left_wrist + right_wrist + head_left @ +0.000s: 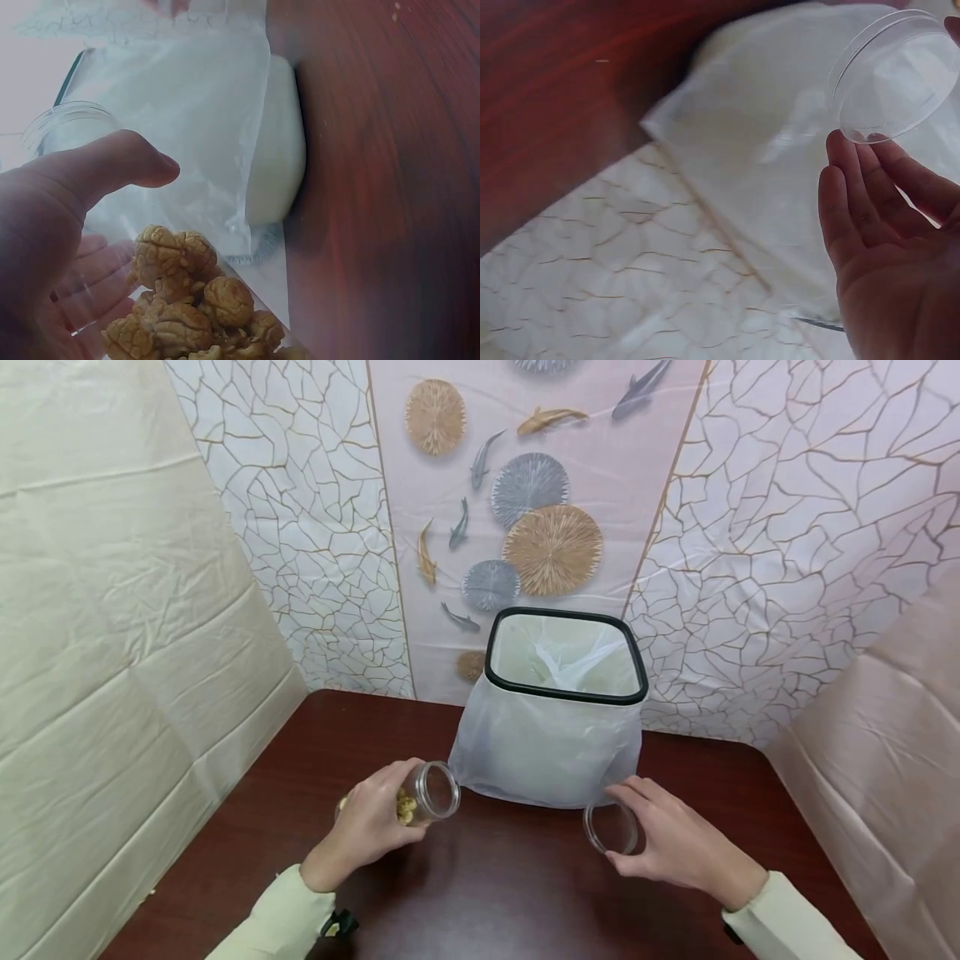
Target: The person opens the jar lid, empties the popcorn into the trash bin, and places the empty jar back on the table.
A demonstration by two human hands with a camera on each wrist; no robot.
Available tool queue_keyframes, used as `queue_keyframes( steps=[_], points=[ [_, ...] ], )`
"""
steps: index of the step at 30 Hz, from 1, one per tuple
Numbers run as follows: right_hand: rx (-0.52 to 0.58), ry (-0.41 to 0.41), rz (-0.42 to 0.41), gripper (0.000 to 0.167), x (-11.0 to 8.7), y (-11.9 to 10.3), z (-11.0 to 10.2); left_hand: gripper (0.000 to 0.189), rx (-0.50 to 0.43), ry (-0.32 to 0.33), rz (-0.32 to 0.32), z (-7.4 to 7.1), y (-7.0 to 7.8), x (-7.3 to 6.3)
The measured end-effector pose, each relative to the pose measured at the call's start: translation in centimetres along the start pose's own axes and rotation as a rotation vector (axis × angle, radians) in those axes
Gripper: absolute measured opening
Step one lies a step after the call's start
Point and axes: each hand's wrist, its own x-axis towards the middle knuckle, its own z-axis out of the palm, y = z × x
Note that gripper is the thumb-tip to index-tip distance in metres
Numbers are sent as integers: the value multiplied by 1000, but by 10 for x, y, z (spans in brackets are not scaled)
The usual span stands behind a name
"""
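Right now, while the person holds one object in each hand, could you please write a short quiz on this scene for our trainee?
1. Multiple choice: what colour is the rim of the bin?
A) White
B) Black
C) Gold

2. True or false: the jar in the left hand is empty.

3. Fill in the gap: the right hand holds a clear, round ____.

Key:
1. B, black.
2. False; walnut-like pieces show inside the jar.
3. Lid.
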Motion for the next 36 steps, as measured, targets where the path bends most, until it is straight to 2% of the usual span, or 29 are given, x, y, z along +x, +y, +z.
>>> queue_keyframes(
  steps=[4,8,11,18,21,30,33,36],
  points=[
    [-20,-8,-13,72,-18,12,6,82,23,-16,-3,-5,-8,-4],
    [-41,-51,-4,71,-37,21,14,82,42,-35,-7,-9,-13,-7],
    [-43,-114,27,71,-50,26,22,83,52,-40,-20,-12,-17,-10],
    [32,-355,168,76,-67,32,34,83,59,-49,-34,-17,-24,-15],
    [53,-402,191,77,-71,35,38,82,60,-55,-42,-17,-25,-16],
    [60,-419,204,76,-80,43,45,83,63,-59,-64,-15,-24,-17],
    [54,-414,213,76,-80,44,42,83,64,-53,-43,-16,-25,-13],
    [39,-388,211,77,-74,45,36,81,62,-57,-9,-24,-25,-3]
  ],
)
